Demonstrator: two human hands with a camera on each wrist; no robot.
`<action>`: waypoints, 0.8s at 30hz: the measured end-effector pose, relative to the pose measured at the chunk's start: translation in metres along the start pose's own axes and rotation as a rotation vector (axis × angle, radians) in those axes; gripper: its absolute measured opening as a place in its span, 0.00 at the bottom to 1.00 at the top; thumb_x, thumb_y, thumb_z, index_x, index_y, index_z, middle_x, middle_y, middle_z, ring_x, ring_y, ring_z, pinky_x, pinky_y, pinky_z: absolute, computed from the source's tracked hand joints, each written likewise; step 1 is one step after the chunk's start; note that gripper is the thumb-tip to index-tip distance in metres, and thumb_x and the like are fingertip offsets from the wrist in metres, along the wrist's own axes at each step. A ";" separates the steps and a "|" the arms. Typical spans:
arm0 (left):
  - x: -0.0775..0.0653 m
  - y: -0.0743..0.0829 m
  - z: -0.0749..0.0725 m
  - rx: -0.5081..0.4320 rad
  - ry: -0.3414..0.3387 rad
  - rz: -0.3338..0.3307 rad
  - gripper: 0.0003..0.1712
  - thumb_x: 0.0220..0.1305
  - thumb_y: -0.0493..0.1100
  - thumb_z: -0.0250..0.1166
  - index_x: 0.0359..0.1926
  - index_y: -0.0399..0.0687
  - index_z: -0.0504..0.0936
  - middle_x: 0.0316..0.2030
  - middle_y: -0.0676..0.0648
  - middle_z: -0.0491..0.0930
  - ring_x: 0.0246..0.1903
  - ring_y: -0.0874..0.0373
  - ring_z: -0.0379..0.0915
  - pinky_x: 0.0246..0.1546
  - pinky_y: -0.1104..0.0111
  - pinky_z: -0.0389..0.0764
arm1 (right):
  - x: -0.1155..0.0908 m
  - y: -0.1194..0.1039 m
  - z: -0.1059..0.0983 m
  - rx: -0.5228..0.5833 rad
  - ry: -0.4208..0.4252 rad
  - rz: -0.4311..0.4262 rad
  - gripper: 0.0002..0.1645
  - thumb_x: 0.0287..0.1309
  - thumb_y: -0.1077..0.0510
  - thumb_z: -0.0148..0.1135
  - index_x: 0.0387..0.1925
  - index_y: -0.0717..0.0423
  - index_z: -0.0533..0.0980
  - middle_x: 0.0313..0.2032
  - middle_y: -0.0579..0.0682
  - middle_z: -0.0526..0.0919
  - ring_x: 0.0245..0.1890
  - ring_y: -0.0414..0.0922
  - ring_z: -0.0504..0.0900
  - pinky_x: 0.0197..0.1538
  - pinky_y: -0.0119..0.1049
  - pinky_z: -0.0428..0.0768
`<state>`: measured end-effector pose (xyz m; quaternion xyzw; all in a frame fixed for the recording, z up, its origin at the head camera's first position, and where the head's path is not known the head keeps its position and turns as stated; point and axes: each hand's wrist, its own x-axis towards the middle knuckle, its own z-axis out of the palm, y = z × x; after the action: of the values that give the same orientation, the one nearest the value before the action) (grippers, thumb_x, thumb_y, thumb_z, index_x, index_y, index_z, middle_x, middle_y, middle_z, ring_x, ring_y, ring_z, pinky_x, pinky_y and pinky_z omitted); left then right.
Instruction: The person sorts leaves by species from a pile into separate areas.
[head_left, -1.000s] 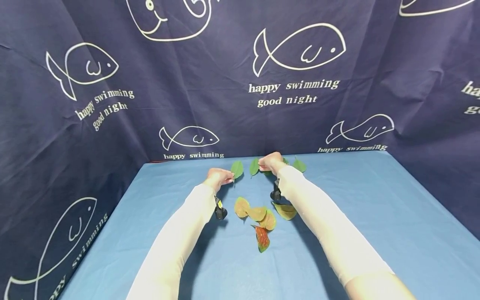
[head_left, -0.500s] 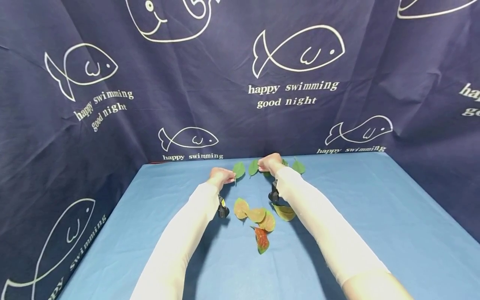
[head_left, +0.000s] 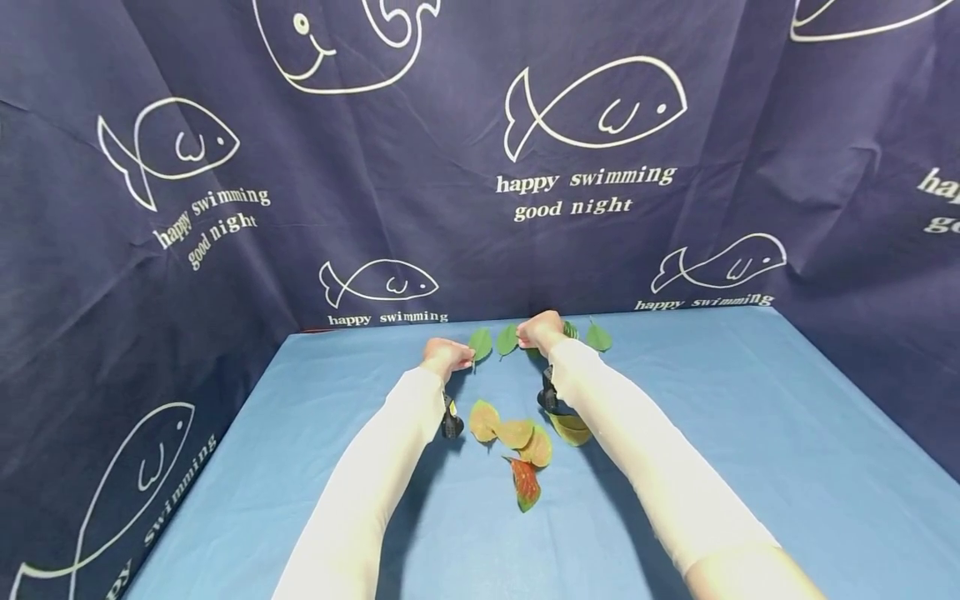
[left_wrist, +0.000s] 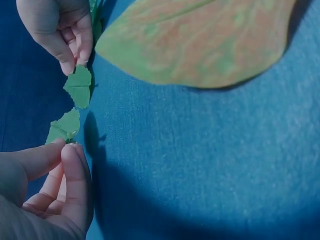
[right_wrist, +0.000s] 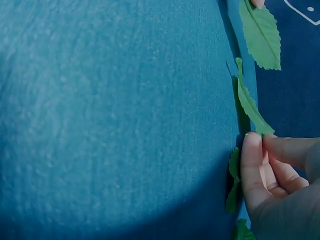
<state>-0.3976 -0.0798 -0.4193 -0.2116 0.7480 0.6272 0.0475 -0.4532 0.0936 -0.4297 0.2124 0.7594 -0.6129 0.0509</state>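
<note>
Near the far edge of the blue table, my left hand (head_left: pixel 448 356) pinches a green leaf (head_left: pixel 481 343) by its lower end between thumb and finger. To its right, my right hand (head_left: pixel 542 330) pinches a second green leaf (head_left: pixel 507 339) by one end. The left wrist view has both leaves, the left one (left_wrist: pixel 65 127) and the right one (left_wrist: pixel 79 86), with a narrow gap between their edges. In the right wrist view, the leaf in my right fingers (right_wrist: pixel 251 107) appears nearly edge-on, and part of the other leaf (right_wrist: pixel 262 37) shows above it.
More green leaves (head_left: pixel 598 337) lie along the far edge, partly behind my right hand. Several yellowish leaves (head_left: pixel 515 433) and one red-and-green leaf (head_left: pixel 527 483) lie mid-table, nearer the front. A dark blue fish-print cloth (head_left: pixel 480 242) rises behind the blue table (head_left: pixel 480 550).
My left hand has shifted slightly right with its leaf, narrowing the space to the other leaf. My right hand has stayed nearly still, and the head view has tilted a little.
</note>
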 end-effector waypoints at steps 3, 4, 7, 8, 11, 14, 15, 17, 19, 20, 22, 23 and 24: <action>0.006 -0.004 0.000 0.007 -0.005 0.042 0.10 0.50 0.24 0.71 0.36 0.30 0.86 0.33 0.38 0.87 0.19 0.61 0.80 0.28 0.71 0.88 | 0.000 0.000 0.001 0.002 0.026 0.001 0.12 0.45 0.76 0.64 0.35 0.70 0.81 0.31 0.60 0.85 0.14 0.42 0.80 0.26 0.32 0.87; 0.020 -0.011 0.002 -0.002 -0.017 0.066 0.08 0.47 0.24 0.72 0.32 0.30 0.86 0.29 0.39 0.86 0.18 0.60 0.81 0.23 0.72 0.86 | 0.000 -0.001 0.001 -0.008 0.033 0.003 0.11 0.45 0.76 0.63 0.35 0.70 0.81 0.32 0.60 0.85 0.14 0.43 0.80 0.26 0.32 0.87; 0.046 -0.024 0.007 0.003 -0.009 0.074 0.07 0.46 0.25 0.73 0.31 0.30 0.86 0.29 0.39 0.86 0.23 0.55 0.84 0.23 0.71 0.87 | -0.003 -0.002 0.001 -0.028 0.049 0.000 0.12 0.46 0.75 0.63 0.37 0.70 0.79 0.37 0.62 0.85 0.16 0.44 0.82 0.27 0.33 0.87; 0.056 -0.028 0.009 0.006 -0.001 0.061 0.08 0.46 0.25 0.73 0.32 0.29 0.86 0.30 0.38 0.87 0.25 0.53 0.85 0.25 0.70 0.88 | -0.004 -0.003 0.001 -0.038 0.054 -0.004 0.13 0.46 0.74 0.63 0.38 0.70 0.79 0.38 0.62 0.85 0.16 0.43 0.83 0.28 0.33 0.87; 0.052 -0.026 0.009 0.014 0.020 0.042 0.10 0.48 0.25 0.72 0.36 0.29 0.86 0.34 0.38 0.87 0.29 0.52 0.86 0.31 0.68 0.89 | -0.008 -0.005 0.001 -0.066 0.056 -0.014 0.17 0.49 0.72 0.64 0.44 0.70 0.77 0.45 0.64 0.83 0.20 0.44 0.86 0.31 0.32 0.88; 0.063 -0.030 0.008 -0.015 0.004 0.074 0.11 0.44 0.25 0.74 0.32 0.31 0.87 0.31 0.39 0.87 0.26 0.53 0.86 0.28 0.69 0.88 | -0.014 -0.006 0.001 -0.087 0.059 -0.025 0.18 0.51 0.72 0.64 0.47 0.70 0.77 0.48 0.65 0.82 0.25 0.47 0.87 0.31 0.32 0.88; 0.069 -0.032 0.008 -0.023 -0.006 0.099 0.09 0.42 0.25 0.74 0.29 0.31 0.86 0.27 0.39 0.86 0.22 0.54 0.84 0.23 0.71 0.87 | -0.015 -0.006 0.001 -0.093 0.057 -0.030 0.19 0.52 0.72 0.64 0.48 0.71 0.77 0.49 0.66 0.81 0.26 0.48 0.88 0.31 0.33 0.88; 0.071 -0.030 0.008 -0.007 0.006 0.093 0.08 0.42 0.24 0.74 0.28 0.30 0.86 0.26 0.39 0.86 0.22 0.54 0.84 0.23 0.71 0.87 | -0.016 -0.006 0.000 -0.130 0.064 -0.040 0.19 0.52 0.71 0.64 0.48 0.71 0.76 0.51 0.67 0.80 0.28 0.49 0.88 0.32 0.34 0.89; 0.063 -0.023 0.008 0.029 0.036 0.050 0.10 0.45 0.24 0.72 0.32 0.29 0.87 0.29 0.37 0.86 0.24 0.52 0.85 0.28 0.68 0.89 | -0.016 -0.006 -0.001 -0.158 0.074 -0.052 0.20 0.51 0.71 0.63 0.48 0.71 0.76 0.52 0.67 0.79 0.28 0.48 0.88 0.33 0.35 0.89; 0.054 -0.017 0.007 0.037 0.049 0.039 0.10 0.46 0.24 0.71 0.33 0.29 0.87 0.29 0.37 0.86 0.22 0.53 0.84 0.29 0.69 0.89 | -0.016 -0.006 -0.002 -0.171 0.081 -0.056 0.20 0.51 0.71 0.63 0.48 0.71 0.76 0.53 0.67 0.79 0.27 0.48 0.88 0.33 0.35 0.89; 0.030 -0.005 0.005 0.051 0.070 0.009 0.11 0.48 0.23 0.69 0.37 0.27 0.86 0.32 0.36 0.86 0.21 0.55 0.83 0.32 0.68 0.89 | -0.016 -0.007 -0.003 -0.199 0.101 -0.064 0.21 0.49 0.71 0.63 0.48 0.71 0.76 0.55 0.68 0.76 0.27 0.47 0.88 0.33 0.35 0.89; 0.022 -0.002 0.004 0.050 0.072 0.003 0.12 0.49 0.23 0.68 0.39 0.27 0.85 0.33 0.36 0.86 0.21 0.56 0.82 0.33 0.68 0.89 | -0.016 -0.007 -0.003 -0.199 0.104 -0.064 0.22 0.49 0.70 0.63 0.49 0.71 0.75 0.57 0.68 0.75 0.27 0.47 0.88 0.33 0.34 0.89; 0.016 0.000 0.004 0.045 0.078 0.008 0.12 0.49 0.23 0.68 0.39 0.26 0.85 0.33 0.36 0.86 0.20 0.57 0.81 0.33 0.68 0.89 | -0.016 -0.008 -0.003 -0.194 0.106 -0.064 0.22 0.49 0.70 0.64 0.49 0.71 0.75 0.57 0.68 0.74 0.27 0.47 0.88 0.33 0.34 0.89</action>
<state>-0.4131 -0.0802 -0.4253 -0.2321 0.7640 0.6017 0.0205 -0.4411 0.0914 -0.4166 0.2143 0.8231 -0.5258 0.0115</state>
